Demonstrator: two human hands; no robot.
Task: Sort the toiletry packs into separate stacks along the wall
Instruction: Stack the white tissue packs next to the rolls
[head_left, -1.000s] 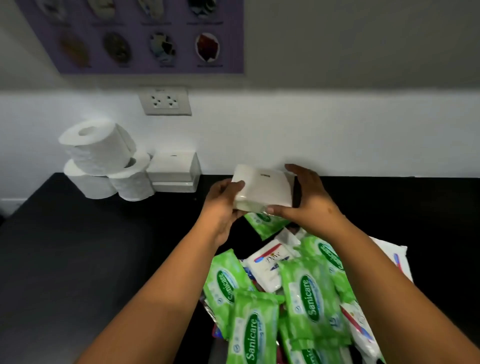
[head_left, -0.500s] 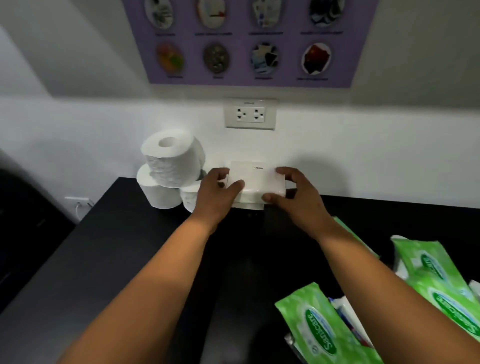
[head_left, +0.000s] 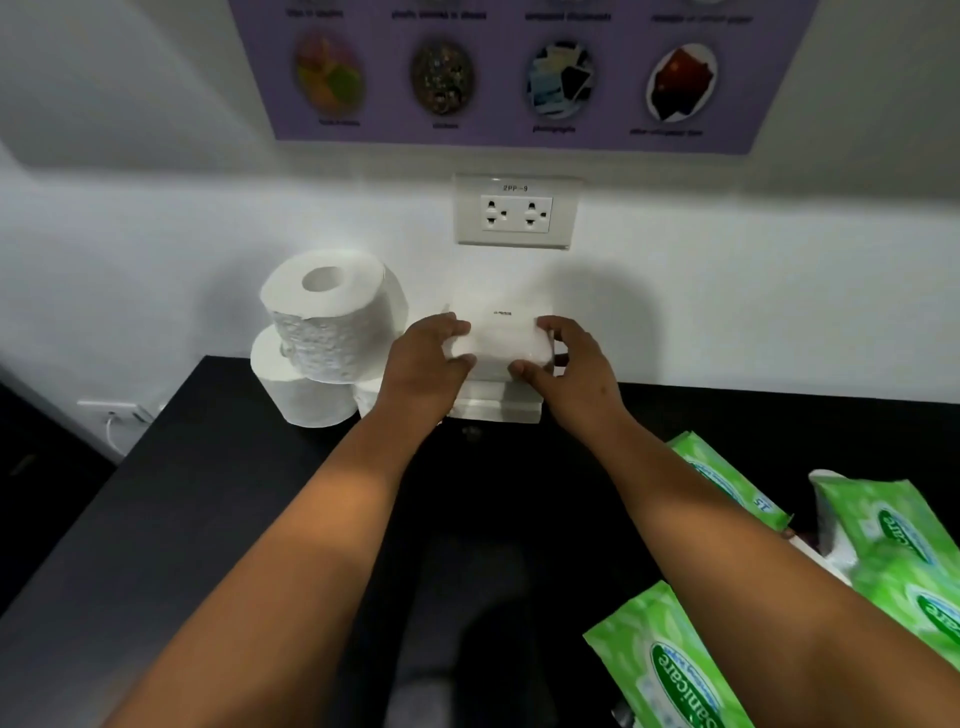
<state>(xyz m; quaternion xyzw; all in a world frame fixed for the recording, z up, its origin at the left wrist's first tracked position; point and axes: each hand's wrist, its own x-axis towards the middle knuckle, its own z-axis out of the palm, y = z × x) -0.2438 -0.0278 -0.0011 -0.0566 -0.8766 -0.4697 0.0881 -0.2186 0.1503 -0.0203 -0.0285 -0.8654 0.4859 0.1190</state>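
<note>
— At table's back edge, against wall: white pack (head_left: 498, 338) pinched at both ends, left hand (head_left: 426, 358) and right hand (head_left: 569, 371) closed on it, atop white stack (head_left: 493, 402).
— Lower flat, square edges to packs beneath, then release. Counts?
— Three rolls (head_left: 324, 322) beside stack; four green packs (head_left: 670, 670) visible near right edge.

1. Both bare forearms reach forward, converging slightly.
2. Left hand (head_left: 427, 358) is palm-down, fingers curled over the left end of a white pack (head_left: 500, 338).
3. Right hand (head_left: 570, 364) mirrors it, thumb on the near edge.
</note>
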